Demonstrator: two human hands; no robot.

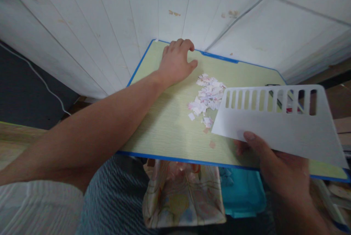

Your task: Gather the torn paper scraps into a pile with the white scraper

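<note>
A heap of small torn paper scraps (210, 96) lies in the middle of a pale green table top (164, 129) with a blue edge. My left hand (178, 59) is up near the far edge, left of the heap, palm down; thumb and fingers are apart with nothing between them. Low on the right, my right hand (276, 158) pinches a white plastic sheet (263, 125) with a row of slots along its upper side. The sheet is tilted above the table, and its left corner comes close to the scraps. Two brownish bits (212, 144) lie nearer the front edge.
Below the front edge are a patterned fabric container (186, 202) and a blue-green plastic tray (244, 194). A white panelled wall (170, 4) stands behind the table, with a grey cable (246, 10) running down it. Items behind the slots at right are hard to make out.
</note>
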